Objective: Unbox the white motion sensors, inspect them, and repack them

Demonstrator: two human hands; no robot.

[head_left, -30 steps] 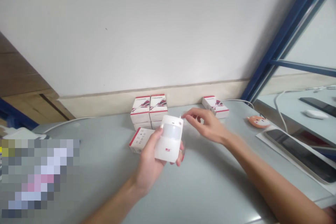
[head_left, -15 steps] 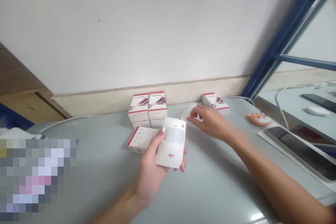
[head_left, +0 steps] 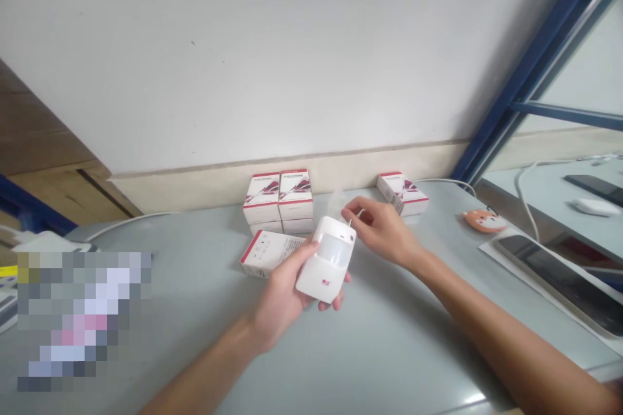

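My left hand point(head_left: 287, 288) is wrapped round a white motion detector point(head_left: 327, 260), its thumb on the front edge and its fingers behind. The detector leans to the right, its pale lens window and a small red logo facing me. At its top right corner sticks out a short thin antenna point(head_left: 349, 222). My right hand point(head_left: 377, 227) is closed in a pinch at the antenna's tip, thumb and forefinger together. Just behind my left hand a white box with a red edge point(head_left: 267, 253) lies on the grey table point(head_left: 389, 350).
Several red-and-white boxes point(head_left: 279, 201) stand stacked by the wall, with another box point(head_left: 403, 193) to the right. A clear plastic piece point(head_left: 335, 201) lies between them. On the right are an orange animal-face item point(head_left: 485, 220), a dark phone-like slab point(head_left: 559, 282) and a mirror point(head_left: 579, 162).
My right hand has come in to the detector's antenna, from slightly apart. The detector has tilted further to the right in my left hand. The camera view has shifted a little.
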